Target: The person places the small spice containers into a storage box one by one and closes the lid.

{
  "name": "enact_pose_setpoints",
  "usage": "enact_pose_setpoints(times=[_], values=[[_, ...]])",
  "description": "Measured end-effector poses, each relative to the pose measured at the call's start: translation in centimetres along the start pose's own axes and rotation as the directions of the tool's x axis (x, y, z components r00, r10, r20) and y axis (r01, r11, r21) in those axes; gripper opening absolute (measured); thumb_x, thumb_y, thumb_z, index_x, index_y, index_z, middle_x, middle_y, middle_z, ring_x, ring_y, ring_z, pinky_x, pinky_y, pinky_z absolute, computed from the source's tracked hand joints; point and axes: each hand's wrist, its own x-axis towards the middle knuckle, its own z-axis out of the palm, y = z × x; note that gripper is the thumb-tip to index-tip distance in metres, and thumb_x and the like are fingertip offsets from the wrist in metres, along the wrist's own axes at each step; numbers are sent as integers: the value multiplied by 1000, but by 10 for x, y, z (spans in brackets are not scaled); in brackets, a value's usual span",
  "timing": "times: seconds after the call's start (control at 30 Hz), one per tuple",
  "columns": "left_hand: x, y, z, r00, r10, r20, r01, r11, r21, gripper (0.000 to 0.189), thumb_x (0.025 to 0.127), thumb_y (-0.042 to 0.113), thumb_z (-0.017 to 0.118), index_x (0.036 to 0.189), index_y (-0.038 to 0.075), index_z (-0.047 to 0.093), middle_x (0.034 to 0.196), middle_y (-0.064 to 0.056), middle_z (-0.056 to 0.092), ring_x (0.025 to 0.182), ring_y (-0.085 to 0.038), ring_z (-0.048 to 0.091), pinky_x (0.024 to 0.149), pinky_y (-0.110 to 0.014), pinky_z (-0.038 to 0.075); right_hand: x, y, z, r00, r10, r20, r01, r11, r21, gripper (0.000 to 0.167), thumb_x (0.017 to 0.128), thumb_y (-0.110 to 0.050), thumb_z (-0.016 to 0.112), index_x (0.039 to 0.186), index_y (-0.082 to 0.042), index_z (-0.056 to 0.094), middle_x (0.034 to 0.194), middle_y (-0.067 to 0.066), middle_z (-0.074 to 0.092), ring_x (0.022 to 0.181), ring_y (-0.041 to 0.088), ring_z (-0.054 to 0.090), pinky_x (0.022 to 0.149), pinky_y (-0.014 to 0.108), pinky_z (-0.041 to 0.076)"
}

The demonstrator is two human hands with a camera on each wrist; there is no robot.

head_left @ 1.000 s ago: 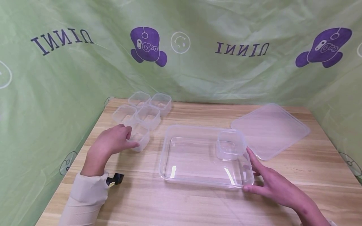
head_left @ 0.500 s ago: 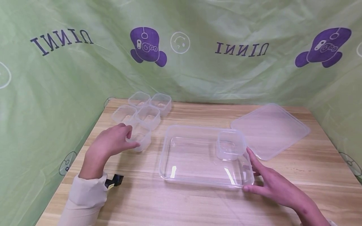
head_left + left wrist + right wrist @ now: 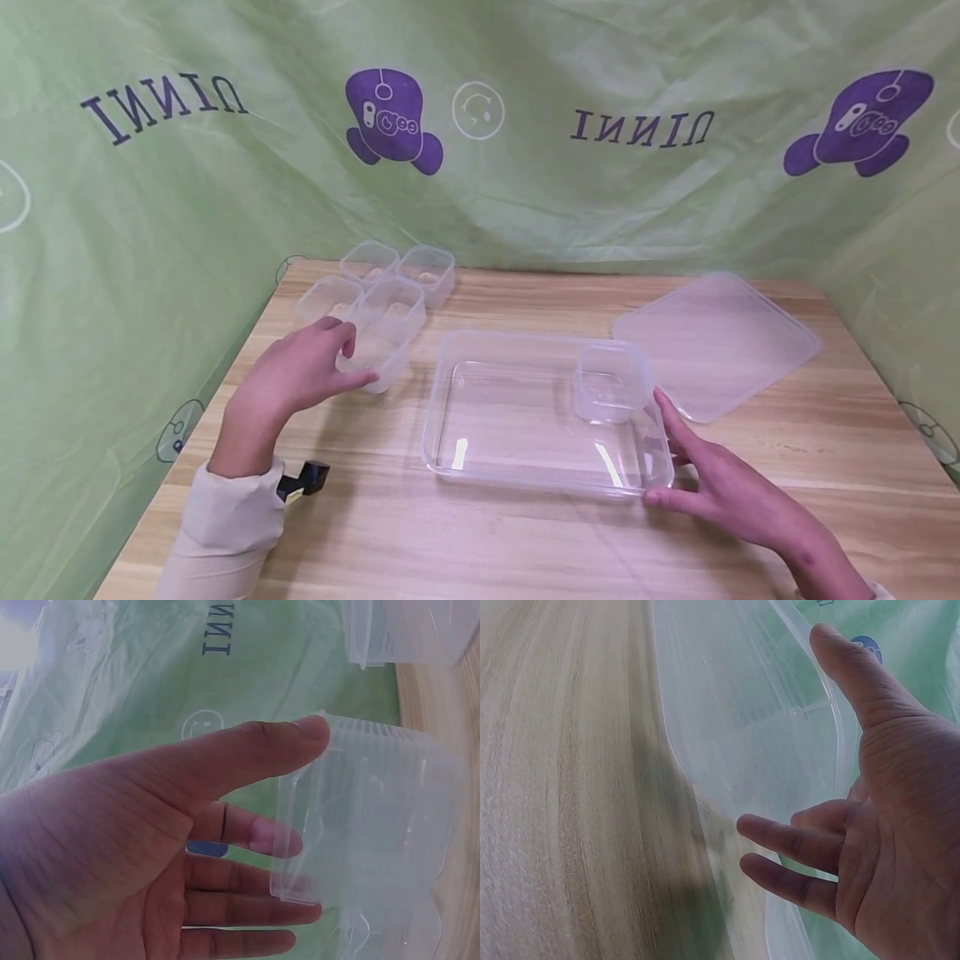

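My left hand [image 3: 300, 367] pinches the rim of a small clear plastic container [image 3: 390, 367], thumb on the near side and fingers on the far side. In the left wrist view that container [image 3: 375, 817] stands out from the fingertips, and its base is close to the wood. A large clear rectangular food box [image 3: 510, 408] lies at mid-table, with one small container [image 3: 609, 396] inside its back right corner. At the box's right end rests my right hand [image 3: 720, 492], fingers spread and touching the side. The right wrist view has its thumb [image 3: 851, 667] against the box rim.
Several more small clear containers [image 3: 427, 275] stand together at the back left of the wooden table [image 3: 420, 550]. A translucent flat lid [image 3: 720, 350] lies behind the box at right. Green printed cloth [image 3: 525, 200] hangs round the table's back and sides.
My left hand has moved the small container slightly right and away from me, and it now looks raised and tilted. The right hand and the large box have stayed put.
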Motion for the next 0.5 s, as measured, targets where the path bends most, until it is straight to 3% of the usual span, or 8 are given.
enact_pose_setpoints(times=[0.27, 0.5], values=[[2, 2, -1, 993, 51, -102, -52, 999, -5, 42, 86, 42, 81, 97, 8, 59, 98, -9, 59, 68, -23, 53, 61, -42, 47, 0, 1, 1, 1000, 1, 3, -1, 1000, 15, 118, 86, -34, 86, 167, -20, 2, 130, 7, 66, 105, 8, 66, 86, 34, 56], [3, 2, 1, 977, 74, -202, -78, 997, -9, 39, 85, 37, 82, 96, 10, 57, 101, -8, 59, 71, -25, 53, 61, -41, 46, -1, 0, 0, 1000, 15, 12, -16, 999, 29, 117, 86, -35, 86, 167, -21, 1, 129, 4, 66, 105, 8, 66, 86, 33, 56]])
